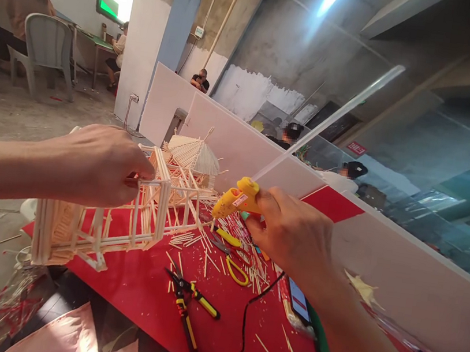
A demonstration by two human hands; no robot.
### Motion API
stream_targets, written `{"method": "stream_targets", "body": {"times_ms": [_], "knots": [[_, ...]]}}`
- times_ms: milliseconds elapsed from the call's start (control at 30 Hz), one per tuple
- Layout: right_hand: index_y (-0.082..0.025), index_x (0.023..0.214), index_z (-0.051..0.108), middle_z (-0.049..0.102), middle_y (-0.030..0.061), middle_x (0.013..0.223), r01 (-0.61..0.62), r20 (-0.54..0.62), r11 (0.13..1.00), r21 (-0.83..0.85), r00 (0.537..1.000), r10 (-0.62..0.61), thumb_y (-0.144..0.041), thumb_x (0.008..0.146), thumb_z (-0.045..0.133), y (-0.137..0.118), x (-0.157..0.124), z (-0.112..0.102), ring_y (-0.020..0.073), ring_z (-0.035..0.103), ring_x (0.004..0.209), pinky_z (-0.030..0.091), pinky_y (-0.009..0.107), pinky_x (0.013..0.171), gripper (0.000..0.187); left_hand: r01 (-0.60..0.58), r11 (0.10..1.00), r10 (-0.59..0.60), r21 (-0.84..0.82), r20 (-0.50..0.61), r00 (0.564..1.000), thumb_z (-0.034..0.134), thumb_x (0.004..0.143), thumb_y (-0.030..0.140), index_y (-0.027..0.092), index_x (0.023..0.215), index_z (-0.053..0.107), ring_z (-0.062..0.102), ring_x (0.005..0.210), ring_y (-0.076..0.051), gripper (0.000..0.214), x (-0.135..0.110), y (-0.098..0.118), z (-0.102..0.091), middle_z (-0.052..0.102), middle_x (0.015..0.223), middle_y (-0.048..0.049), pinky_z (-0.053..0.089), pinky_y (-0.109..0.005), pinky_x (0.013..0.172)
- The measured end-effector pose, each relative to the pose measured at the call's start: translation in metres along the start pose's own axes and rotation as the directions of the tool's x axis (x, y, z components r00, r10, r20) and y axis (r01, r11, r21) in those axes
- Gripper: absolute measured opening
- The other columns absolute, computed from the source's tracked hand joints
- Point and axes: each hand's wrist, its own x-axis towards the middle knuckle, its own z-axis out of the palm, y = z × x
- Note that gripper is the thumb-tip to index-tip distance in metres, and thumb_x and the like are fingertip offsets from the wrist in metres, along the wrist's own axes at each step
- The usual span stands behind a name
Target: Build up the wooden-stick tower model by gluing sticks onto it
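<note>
My left hand (100,166) is closed on a framework of thin wooden sticks (145,239), gripping its upper edge and holding it tilted above the red table. In my right hand (293,225) is a yellow glue gun (236,198), my fingers wrapped around its handle. A long clear glue stick (334,120) juts up and back from the gun. The nozzle points down and left, close to the framework's right end; whether it touches a stick I cannot tell. Behind the framework stands a stick model with a pointed roof (194,156).
On the red table (135,290) lie yellow-and-black pliers (186,303), yellow-handled scissors (236,266), many loose sticks (189,239) and a phone (299,301). The gun's black cord (244,323) crosses the table. White partition boards (249,137) rise behind. Other people sit farther off.
</note>
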Motion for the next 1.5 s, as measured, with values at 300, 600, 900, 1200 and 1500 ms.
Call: {"method": "stream_targets", "body": {"times_ms": [300,600,900,1200,1500], "knots": [[-0.017,0.084,0.063,0.056,-0.0005,0.067,0.017,-0.032,1.000,0.001,0.999,-0.016,-0.020,0.079,0.055,0.004,-0.003,-0.002,0.0136,0.045,0.056,0.024,0.029,0.052,0.010,-0.007,1.000,0.009,-0.024,0.056,0.998,0.055,0.065,0.017,0.020,0.054,0.044,0.026,0.050,-0.013,0.015,-0.002,0.001,-0.005,0.031,0.045,0.0030,0.009,-0.035,0.061],[-0.017,0.080,0.061,0.056,0.0001,0.066,0.033,-0.023,0.999,0.036,0.999,-0.033,-0.020,0.078,0.055,0.005,-0.004,-0.001,0.0134,0.046,0.056,0.024,0.029,0.052,0.008,-0.031,0.999,0.030,0.020,0.048,0.998,0.053,0.066,0.019,0.019,0.054,0.043,0.033,0.051,-0.013,0.016,-0.002,0.002,-0.003,0.033,0.045,0.0018,0.011,-0.034,0.058],[-0.016,0.090,0.065,0.059,0.0017,0.067,-0.192,-0.085,0.981,-0.035,0.978,0.189,-0.032,0.084,0.056,0.007,-0.006,-0.001,0.0136,0.046,0.055,0.022,0.030,0.051,0.020,-0.049,0.999,0.050,-0.015,0.031,0.998,0.055,0.067,0.016,0.020,0.053,0.047,0.038,0.056,-0.014,0.017,-0.007,-0.002,0.000,0.039,0.046,0.0008,0.013,-0.033,0.058],[-0.017,0.097,0.066,0.060,0.0036,0.071,-0.319,-0.096,0.947,-0.046,0.945,0.314,-0.033,0.080,0.056,0.014,0.000,-0.006,0.0154,0.048,0.059,0.019,0.030,0.052,0.025,-0.033,0.941,0.060,-0.337,0.071,0.996,0.053,0.066,0.017,0.018,0.052,0.051,0.028,0.049,-0.009,0.013,-0.002,-0.010,0.003,0.034,0.049,0.0040,0.018,-0.029,0.052],[-0.017,0.097,0.063,0.059,0.0038,0.075,-0.489,-0.124,0.869,0.076,0.860,0.495,-0.034,0.078,0.057,0.017,0.013,-0.004,0.0169,0.049,0.064,0.018,0.031,0.055,0.026,0.368,0.360,-0.038,-0.858,0.380,0.924,0.071,0.057,0.033,0.013,0.065,0.071,0.029,0.040,-0.005,0.022,-0.001,-0.032,0.041,0.041,0.040,0.0046,0.015,-0.020,0.041]]}}
